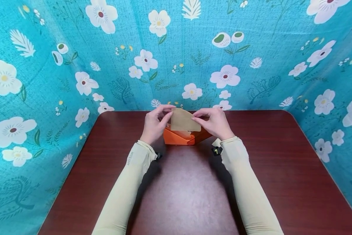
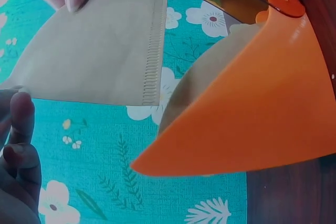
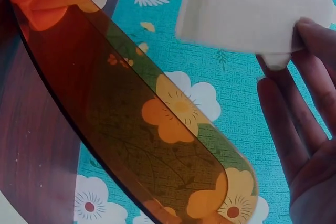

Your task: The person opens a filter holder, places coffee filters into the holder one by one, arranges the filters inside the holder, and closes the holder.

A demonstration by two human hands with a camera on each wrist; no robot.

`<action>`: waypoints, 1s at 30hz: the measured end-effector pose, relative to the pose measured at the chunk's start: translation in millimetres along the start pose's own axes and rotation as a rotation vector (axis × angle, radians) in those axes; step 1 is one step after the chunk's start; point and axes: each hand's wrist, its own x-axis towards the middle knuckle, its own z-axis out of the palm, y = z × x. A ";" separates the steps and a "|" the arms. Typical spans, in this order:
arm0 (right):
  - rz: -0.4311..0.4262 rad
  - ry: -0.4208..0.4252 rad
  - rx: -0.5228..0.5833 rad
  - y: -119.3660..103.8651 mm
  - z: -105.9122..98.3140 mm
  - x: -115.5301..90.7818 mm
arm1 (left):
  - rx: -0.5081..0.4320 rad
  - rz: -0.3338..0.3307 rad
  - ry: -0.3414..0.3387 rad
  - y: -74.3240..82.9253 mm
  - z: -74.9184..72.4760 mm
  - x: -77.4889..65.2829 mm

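Note:
A brown paper coffee filter [image 1: 184,120], fan-shaped with a crimped seam along one straight edge, is held up between both hands. My left hand [image 1: 156,124] pinches it at the left corner with thumb and fingers. On the opposite side, my right hand [image 1: 214,121] pinches the curved edge near the right corner. Just below and behind the paper, an orange filter holder [image 1: 176,138] stands on the table, partly covered by the filter in the head view. More brown filter paper [image 2: 210,65] shows inside it. Its see-through orange cover [image 3: 131,103] is swung out to the right.
The dark red-brown table [image 1: 181,189] reaches back to a blue floral cloth [image 1: 170,65] that hangs behind it and on both sides. A small black device [image 1: 217,150] sits at the right wrist, beside the sleeve.

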 end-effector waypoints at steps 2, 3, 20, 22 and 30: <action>0.005 -0.002 -0.002 -0.1 1.3 0.5 | -0.024 -0.007 0.003 -1.7 -1.4 -0.2; 0.006 -0.003 -0.004 -0.5 2.0 0.8 | -0.033 -0.009 0.002 -2.4 -2.1 -0.2; 0.024 -0.029 -0.015 -2.6 21.0 4.7 | 0.004 -0.022 0.025 -12.2 -10.0 -3.1; 0.034 -0.033 -0.020 -4.1 23.2 6.4 | -0.001 -0.024 0.032 -14.0 -9.4 -4.1; 0.034 -0.023 -0.032 -4.6 30.1 8.7 | 0.013 -0.025 0.036 -18.0 -10.3 -6.4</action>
